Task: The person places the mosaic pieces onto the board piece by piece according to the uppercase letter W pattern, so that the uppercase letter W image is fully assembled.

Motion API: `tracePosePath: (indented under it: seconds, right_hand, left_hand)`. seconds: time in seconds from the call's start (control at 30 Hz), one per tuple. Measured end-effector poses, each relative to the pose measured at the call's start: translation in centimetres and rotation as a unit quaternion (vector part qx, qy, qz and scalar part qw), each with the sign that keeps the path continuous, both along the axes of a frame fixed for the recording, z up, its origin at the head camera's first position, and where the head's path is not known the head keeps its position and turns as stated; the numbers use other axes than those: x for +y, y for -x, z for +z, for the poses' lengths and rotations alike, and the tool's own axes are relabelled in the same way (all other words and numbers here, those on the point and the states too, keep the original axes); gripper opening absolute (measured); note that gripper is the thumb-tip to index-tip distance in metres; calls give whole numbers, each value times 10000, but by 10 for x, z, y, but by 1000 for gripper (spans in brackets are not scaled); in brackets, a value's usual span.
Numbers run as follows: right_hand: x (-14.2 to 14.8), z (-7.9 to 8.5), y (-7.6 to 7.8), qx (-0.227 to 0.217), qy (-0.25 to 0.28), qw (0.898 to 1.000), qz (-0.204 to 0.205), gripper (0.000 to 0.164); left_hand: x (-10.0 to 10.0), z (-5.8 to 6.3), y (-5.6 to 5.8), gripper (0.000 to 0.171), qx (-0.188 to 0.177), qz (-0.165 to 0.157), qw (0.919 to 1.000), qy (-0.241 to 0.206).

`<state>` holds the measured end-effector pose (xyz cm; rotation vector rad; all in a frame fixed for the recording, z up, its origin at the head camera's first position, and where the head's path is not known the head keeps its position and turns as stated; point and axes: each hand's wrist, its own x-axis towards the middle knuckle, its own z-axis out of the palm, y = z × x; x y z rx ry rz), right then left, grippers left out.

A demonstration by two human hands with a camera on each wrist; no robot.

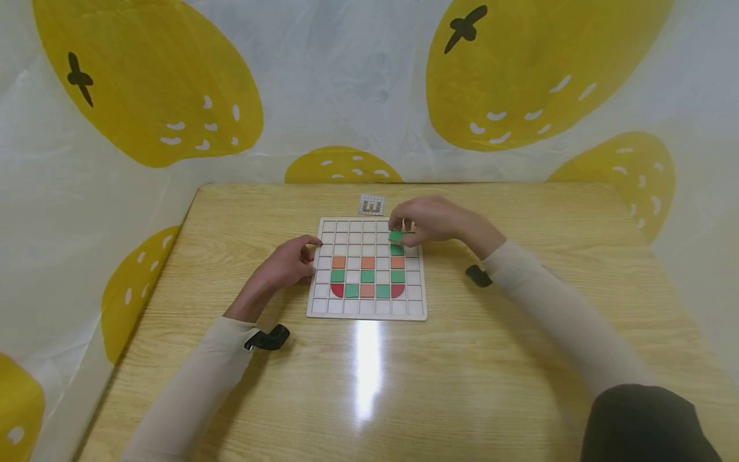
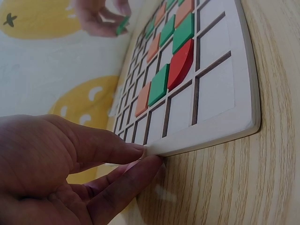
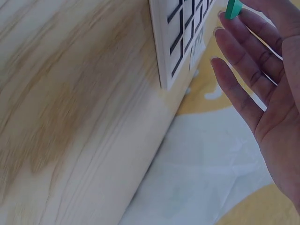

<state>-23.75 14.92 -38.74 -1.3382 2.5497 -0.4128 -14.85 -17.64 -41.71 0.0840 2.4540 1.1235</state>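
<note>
A white square grid board (image 1: 353,312) lies on the table with orange, green and red tiles in several of its cells. Two red quarter-round tiles (image 1: 398,291) mark the bottom corners of the pattern. Over the board's upper right, my right hand (image 1: 430,218) pinches a green square tile (image 3: 233,8) between thumb and fingertips, other fingers spread. Just below that tile, another green tile (image 1: 397,250) sits in the right column. My left hand (image 1: 287,262) holds the board's left edge by thumb and finger, seen close in the left wrist view.
Beyond the board's far edge lies a small card (image 1: 371,205) with a dark blocky figure on a grid. The wooden table (image 1: 462,366) meets a wall covering with yellow lemon prints (image 1: 548,70) at the back and left.
</note>
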Motion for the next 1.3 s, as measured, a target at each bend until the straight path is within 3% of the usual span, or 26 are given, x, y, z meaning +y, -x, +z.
tracePosePath:
  seconds: [0.2, 1.07, 1.3]
  right_hand:
    - [-16, -5, 2, -26, -55, 9997, 239, 26]
    - [-81, -15, 3, -130, -477, 9983, 310, 28]
    - [-96, -18, 1, 172, -703, 9965, 411, 30]
  left_hand:
    - [-1, -1, 0, 58, 0, -1, 10000, -12]
    - [-1, -2, -1, 58, -109, 48, 9998, -138]
    - [-1, -2, 1, 57, -110, 58, 9999, -69]
